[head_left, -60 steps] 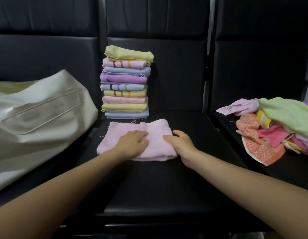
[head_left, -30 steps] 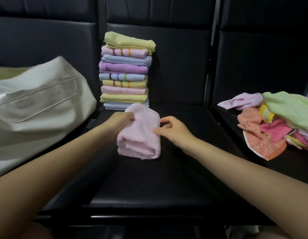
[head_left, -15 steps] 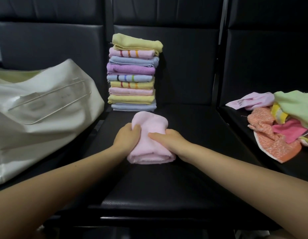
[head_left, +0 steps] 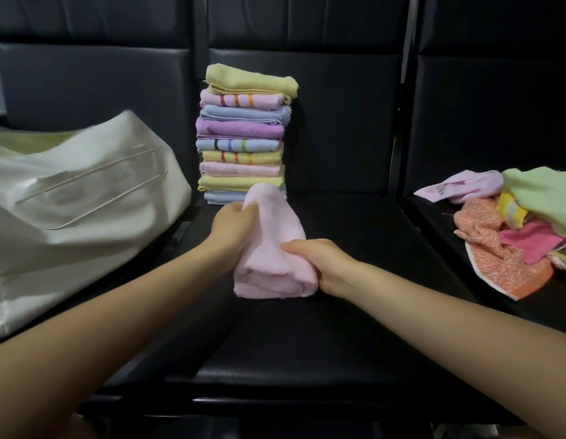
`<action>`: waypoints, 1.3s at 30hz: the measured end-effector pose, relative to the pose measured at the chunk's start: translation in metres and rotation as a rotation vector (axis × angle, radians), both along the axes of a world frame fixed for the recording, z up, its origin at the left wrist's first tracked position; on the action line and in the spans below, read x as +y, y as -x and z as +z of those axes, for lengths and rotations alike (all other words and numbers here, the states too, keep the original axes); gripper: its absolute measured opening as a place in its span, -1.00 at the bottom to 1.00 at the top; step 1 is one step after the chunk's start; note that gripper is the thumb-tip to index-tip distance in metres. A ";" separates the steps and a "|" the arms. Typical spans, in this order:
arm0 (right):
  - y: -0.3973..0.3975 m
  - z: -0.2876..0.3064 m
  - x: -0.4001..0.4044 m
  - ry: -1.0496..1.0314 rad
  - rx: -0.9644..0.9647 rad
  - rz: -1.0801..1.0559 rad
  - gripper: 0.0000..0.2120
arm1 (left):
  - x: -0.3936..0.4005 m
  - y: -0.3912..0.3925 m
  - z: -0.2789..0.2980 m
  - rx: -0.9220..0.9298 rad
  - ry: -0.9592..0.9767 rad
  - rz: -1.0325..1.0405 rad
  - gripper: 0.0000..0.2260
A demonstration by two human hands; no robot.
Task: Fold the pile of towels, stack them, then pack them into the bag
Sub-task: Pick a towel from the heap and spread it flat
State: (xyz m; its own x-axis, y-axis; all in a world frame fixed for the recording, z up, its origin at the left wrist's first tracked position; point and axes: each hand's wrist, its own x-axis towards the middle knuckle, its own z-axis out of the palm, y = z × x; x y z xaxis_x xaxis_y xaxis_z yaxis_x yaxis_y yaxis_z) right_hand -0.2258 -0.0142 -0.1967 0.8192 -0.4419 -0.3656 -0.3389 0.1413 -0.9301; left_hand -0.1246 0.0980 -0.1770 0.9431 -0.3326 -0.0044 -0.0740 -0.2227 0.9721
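A folded pink towel [head_left: 275, 248] is lifted at its far end above the middle black seat [head_left: 307, 337]. My left hand [head_left: 232, 226] grips its far left edge, and my right hand [head_left: 319, 264] grips its near right side. Behind it a tall stack of folded towels [head_left: 243, 134] stands against the seat back. A pile of unfolded towels [head_left: 522, 229] lies on the right seat. The cream bag [head_left: 72, 210] sits on the left seat.
Black padded seat backs rise behind all three seats. A gap separates the middle seat from the right one. The front edge of the middle seat runs just below my forearms.
The pink towel went from flat and wide to folded narrow. Both hands now grip it and have raised its far end off the seat toward the stack.
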 end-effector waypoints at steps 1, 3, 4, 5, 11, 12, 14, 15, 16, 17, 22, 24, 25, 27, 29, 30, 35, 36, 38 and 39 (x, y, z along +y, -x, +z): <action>0.000 0.000 0.000 -0.007 0.006 -0.009 -0.80 | -0.002 0.000 -0.002 0.022 -0.014 -0.014 -0.82; 0.000 -0.002 -0.001 -0.060 0.008 -0.024 -0.76 | -0.003 0.003 -0.007 0.097 -0.048 -0.015 -0.79; 0.000 -0.002 -0.001 -0.103 0.003 -0.028 -0.71 | -0.002 0.004 -0.012 0.116 -0.079 -0.012 -0.77; 0.000 -0.002 -0.002 -0.150 -0.003 -0.028 -0.65 | -0.001 0.004 -0.018 0.104 -0.120 -0.010 -0.76; 0.009 0.007 -0.003 -0.340 0.002 0.028 -0.76 | 0.000 0.018 -0.030 0.020 -0.135 0.018 -0.76; 0.010 0.008 -0.002 -0.338 0.016 0.029 -0.74 | 0.000 0.021 -0.030 0.014 -0.124 0.013 -0.76; 0.014 0.013 0.000 -0.330 0.041 0.022 -0.69 | 0.000 0.026 -0.030 0.016 -0.097 -0.002 -0.77; 0.016 0.015 0.001 -0.320 0.043 0.018 -0.69 | 0.000 0.026 -0.031 0.015 -0.081 -0.010 -0.77; 0.018 0.018 0.000 -0.298 0.032 0.007 -0.73 | -0.001 0.026 -0.031 0.006 -0.075 -0.022 -0.75; 0.021 0.021 -0.001 -0.275 0.013 -0.010 -0.80 | -0.002 0.025 -0.031 -0.005 -0.073 -0.029 -0.71; 0.030 0.036 -0.018 -0.241 -0.131 -0.021 -0.95 | -0.007 0.028 -0.019 0.317 0.147 -0.263 -0.45; 0.031 0.039 -0.026 -0.231 -0.156 0.018 -0.91 | -0.009 0.028 -0.011 0.442 0.210 -0.373 -0.56; 0.031 0.040 -0.030 -0.222 -0.162 0.045 -0.88 | -0.008 0.028 -0.007 0.493 0.208 -0.414 -0.55; 0.030 0.041 -0.038 -0.216 -0.173 0.119 -0.76 | -0.007 0.027 0.000 0.612 0.191 -0.520 -0.43; 0.031 0.039 -0.044 -0.195 -0.153 0.167 -0.66 | -0.006 0.025 0.004 0.668 0.229 -0.537 -0.33; 0.030 0.039 -0.046 -0.173 -0.130 0.187 -0.67 | -0.007 0.022 0.003 0.683 0.264 -0.502 -0.32; 0.028 0.031 -0.052 -0.118 -0.055 0.108 -0.85 | -0.013 0.026 0.003 0.734 0.400 -0.314 -0.61; 0.027 0.027 -0.054 -0.196 -0.094 0.038 -0.83 | -0.016 0.025 0.003 0.732 0.427 -0.284 -0.64; 0.022 0.019 -0.060 -0.425 -0.175 -0.084 -0.72 | -0.025 0.019 0.004 0.769 0.542 -0.232 -0.63; 0.021 0.015 -0.064 -0.505 -0.197 -0.128 -0.64 | -0.031 0.015 0.004 0.784 0.607 -0.200 -0.62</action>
State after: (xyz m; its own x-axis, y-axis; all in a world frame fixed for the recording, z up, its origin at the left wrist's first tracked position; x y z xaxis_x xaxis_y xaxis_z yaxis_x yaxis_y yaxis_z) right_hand -0.2463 -0.0778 -0.1818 0.8449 -0.3518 -0.4029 -0.1161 0.6148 -0.7801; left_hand -0.1398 0.0666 -0.1728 0.6733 -0.6363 -0.3765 0.6526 0.2723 0.7071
